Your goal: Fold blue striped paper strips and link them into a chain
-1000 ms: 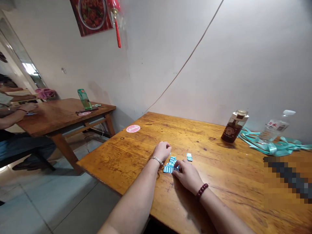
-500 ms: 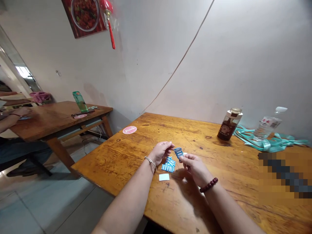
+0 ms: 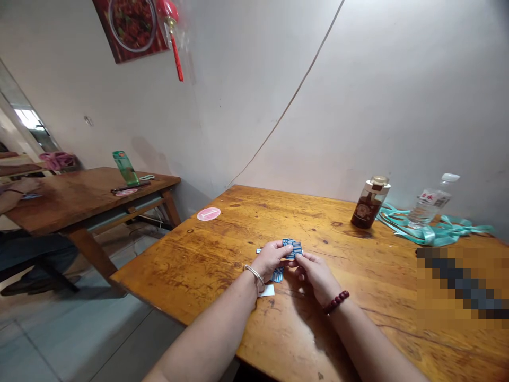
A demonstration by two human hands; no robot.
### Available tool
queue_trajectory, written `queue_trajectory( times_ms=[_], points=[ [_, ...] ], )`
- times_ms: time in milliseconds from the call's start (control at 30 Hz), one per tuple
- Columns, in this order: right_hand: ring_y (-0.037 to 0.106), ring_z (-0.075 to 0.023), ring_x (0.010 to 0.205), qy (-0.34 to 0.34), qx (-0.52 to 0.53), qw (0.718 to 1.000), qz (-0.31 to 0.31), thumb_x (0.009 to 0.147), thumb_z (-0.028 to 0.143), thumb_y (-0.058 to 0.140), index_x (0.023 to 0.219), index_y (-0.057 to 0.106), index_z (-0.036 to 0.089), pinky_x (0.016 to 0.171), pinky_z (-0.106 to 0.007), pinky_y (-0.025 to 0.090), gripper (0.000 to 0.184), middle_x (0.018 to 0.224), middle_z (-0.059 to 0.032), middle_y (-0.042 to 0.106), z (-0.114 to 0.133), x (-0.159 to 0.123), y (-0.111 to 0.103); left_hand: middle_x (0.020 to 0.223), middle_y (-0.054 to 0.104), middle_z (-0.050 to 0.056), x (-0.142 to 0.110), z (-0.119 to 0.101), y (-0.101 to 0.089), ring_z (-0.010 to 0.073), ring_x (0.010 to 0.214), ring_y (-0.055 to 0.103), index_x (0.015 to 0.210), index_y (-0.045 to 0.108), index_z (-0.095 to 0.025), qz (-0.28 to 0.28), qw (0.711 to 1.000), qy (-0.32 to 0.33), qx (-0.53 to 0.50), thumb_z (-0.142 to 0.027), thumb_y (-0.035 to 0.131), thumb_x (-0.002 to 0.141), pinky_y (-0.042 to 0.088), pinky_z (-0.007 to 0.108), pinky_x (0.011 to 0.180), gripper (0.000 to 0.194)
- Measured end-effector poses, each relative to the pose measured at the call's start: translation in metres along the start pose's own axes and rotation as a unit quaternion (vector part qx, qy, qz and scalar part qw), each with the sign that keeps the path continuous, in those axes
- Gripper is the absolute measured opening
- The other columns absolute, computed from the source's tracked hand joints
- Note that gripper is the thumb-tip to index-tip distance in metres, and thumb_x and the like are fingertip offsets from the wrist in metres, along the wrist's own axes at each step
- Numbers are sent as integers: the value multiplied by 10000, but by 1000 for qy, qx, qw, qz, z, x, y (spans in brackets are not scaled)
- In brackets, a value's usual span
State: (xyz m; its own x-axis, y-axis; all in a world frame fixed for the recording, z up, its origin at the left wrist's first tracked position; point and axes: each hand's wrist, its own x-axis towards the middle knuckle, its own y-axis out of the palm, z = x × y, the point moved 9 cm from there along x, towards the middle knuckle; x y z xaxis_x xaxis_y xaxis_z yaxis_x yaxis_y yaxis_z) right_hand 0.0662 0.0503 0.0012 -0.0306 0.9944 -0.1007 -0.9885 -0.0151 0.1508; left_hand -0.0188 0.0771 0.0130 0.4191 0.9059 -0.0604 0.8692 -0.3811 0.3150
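Observation:
Both my hands meet above the wooden table (image 3: 358,286) and pinch a small stack of blue-and-white cards (image 3: 292,248). My left hand (image 3: 270,260), with a thin bracelet at the wrist, grips the stack's left side. My right hand (image 3: 316,273), with a dark bead bracelet, holds its right side. Under my hands more blue cards (image 3: 277,275) lie on the table, partly hidden. A pale card (image 3: 267,291) lies face down just below my left wrist.
A brown bottle (image 3: 368,203), a clear water bottle (image 3: 429,201) and teal ribbon (image 3: 431,232) sit at the table's far right. A pink round sticker (image 3: 208,214) lies near the far left corner. Another table (image 3: 71,199) with a green bottle (image 3: 123,168) stands left; a person's arm (image 3: 11,196) rests there.
My hands lifted from the pile on the table, my right hand brought up a stack of cards, and my left hand has now closed on it too. A pale card now shows on the table.

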Motion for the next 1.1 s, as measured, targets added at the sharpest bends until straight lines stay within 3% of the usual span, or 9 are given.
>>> queue_trajectory(
  times_ms=[133, 267, 400, 567, 700, 900, 1100],
  points=[
    [460, -85, 512, -87, -98, 988, -75, 658, 397, 552, 725, 542, 156, 454, -199, 368, 250, 643, 2, 543, 16, 0, -14, 736, 588, 35, 3, 5, -2, 59, 581, 521, 807, 585, -111, -20, 1000, -2, 1, -321, 642, 613, 401, 172, 543, 292],
    [489, -103, 573, -163, -118, 976, -85, 663, 370, 549, 714, 520, 166, 490, -201, 387, 213, 637, 4, 542, 39, -3, -16, 737, 592, 39, 1, 8, 1, 61, 570, 540, 810, 568, -117, -23, 999, -26, -8, -306, 662, 593, 412, 161, 524, 303],
    [437, -80, 443, -107, -87, 988, -64, 632, 362, 581, 692, 495, 168, 377, -187, 336, 221, 547, 32, 496, 38, -5, -17, 720, 587, 31, -2, 11, 5, 66, 573, 553, 833, 555, -131, -13, 998, -56, -4, -299, 667, 586, 414, 148, 501, 319],
    [401, -68, 363, -64, -61, 995, -47, 613, 358, 615, 874, 509, 168, 340, -183, 296, 340, 471, 63, 469, 32, -11, -26, 718, 576, 19, -6, 8, 15, 31, 492, 488, 816, 555, -125, 16, 998, -42, 38, -288, 669, 577, 321, 114, 401, 312],
    [386, -48, 382, -47, -53, 997, -15, 613, 372, 615, 718, 554, 146, 367, -183, 295, 256, 541, 24, 527, 25, -12, -29, 647, 552, -12, -11, 11, 24, 25, 468, 457, 785, 553, -133, 32, 996, -57, 66, -274, 685, 553, 328, 118, 405, 302],
    [378, -55, 383, -31, -45, 998, -44, 624, 407, 600, 655, 526, 174, 368, -179, 277, 246, 486, 48, 490, 17, -11, -39, 783, 591, 68, -13, 21, 31, 103, 635, 578, 910, 543, -116, 85, 984, -135, -82, -397, 500, 724, 460, 192, 574, 340],
    [382, -53, 405, -72, -11, 995, -63, 647, 396, 585, 670, 481, 180, 376, -178, 287, 241, 518, 60, 455, 28, -15, -40, 785, 607, 106, -12, 22, 34, 167, 714, 606, 987, 525, -80, 117, 964, -172, -168, -301, 426, 755, 485, 232, 599, 335]
  ],
)
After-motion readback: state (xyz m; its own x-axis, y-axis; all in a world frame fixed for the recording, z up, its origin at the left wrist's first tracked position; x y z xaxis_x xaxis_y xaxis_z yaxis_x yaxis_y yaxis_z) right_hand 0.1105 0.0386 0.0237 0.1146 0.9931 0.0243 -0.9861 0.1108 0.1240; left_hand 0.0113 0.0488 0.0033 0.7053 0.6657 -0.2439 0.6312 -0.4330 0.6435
